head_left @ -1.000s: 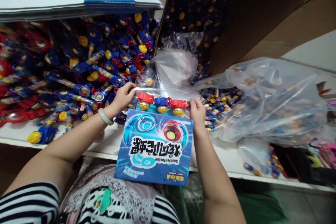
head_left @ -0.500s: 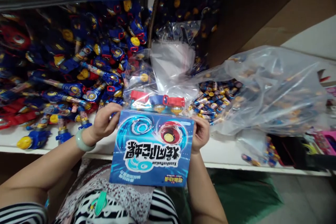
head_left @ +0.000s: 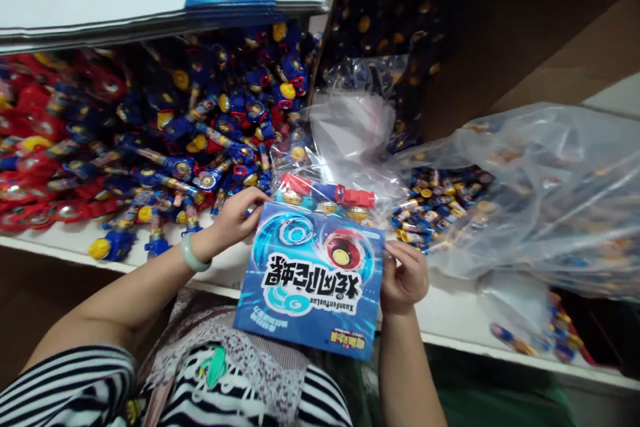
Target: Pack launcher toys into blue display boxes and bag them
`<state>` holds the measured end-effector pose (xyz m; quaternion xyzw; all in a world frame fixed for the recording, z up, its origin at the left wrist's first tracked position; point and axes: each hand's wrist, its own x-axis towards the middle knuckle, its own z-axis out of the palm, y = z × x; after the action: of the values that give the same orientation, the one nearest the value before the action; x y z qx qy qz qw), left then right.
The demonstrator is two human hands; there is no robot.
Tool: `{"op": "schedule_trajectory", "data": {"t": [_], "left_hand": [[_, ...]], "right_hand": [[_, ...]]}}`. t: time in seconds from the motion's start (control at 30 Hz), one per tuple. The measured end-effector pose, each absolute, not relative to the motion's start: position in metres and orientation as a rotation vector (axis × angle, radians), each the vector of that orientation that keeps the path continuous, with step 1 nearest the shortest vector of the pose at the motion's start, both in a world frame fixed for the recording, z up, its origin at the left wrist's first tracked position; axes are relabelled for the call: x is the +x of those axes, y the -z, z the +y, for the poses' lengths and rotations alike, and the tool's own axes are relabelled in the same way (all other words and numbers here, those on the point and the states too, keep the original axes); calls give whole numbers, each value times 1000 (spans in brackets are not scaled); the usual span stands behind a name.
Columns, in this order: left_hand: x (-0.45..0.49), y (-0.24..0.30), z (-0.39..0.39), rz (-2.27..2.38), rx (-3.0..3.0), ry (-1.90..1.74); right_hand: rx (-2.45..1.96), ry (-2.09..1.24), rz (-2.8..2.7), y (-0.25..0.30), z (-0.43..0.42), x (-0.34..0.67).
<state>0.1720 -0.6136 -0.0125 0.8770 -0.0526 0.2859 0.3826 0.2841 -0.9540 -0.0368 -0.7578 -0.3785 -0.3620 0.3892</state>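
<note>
A blue printed cardboard box slopes down from the table edge over my lap, its lettering upside down to me. My left hand pinches its far left corner between thumb and fingers; a pale bangle circles that wrist. At the far right corner, my right hand grips the box's edge with curled fingers. Just beyond the box's far edge, red and blue toys show in a row under clear plastic film. Whether they sit inside the box or behind it, I cannot tell.
Blue toys with candy tubes heap on the left, red ones farther left. Above them lie stacked flat cartons. Small candy tubes spill beside a large plastic bag on the right. A big brown carton stands behind.
The view has swung left, so everything sits farther right, and the red toys at the left show more. Both hands keep hold of the box, which is slightly more tilted in view.
</note>
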Motion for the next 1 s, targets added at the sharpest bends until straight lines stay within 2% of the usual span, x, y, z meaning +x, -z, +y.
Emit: {"op": "schedule_trajectory", "data": {"t": [0.2,0.37,0.53,0.7,0.87,1.0], "left_hand": [[154,24,-619,-316,2051,-1058],[139,10,-617,-332,2038,-1143],[150,-3,-605,-201,2238,-1046],[160,10,-608,-42,2268,-966],[149,25,-621,-347,2111,-1173],[127,37,-623,-583,2191,-1095]], "right_hand": [[-1886,880,-983,46,-946,291],[-1879,795,-877,51,-941,293],[-1833,791,-857,47,-939,294],[-1819,838,-902,43,-934,294],[-1845,812,-858,48,-940,288],[-1878,731,-872,61,-957,261]]}}
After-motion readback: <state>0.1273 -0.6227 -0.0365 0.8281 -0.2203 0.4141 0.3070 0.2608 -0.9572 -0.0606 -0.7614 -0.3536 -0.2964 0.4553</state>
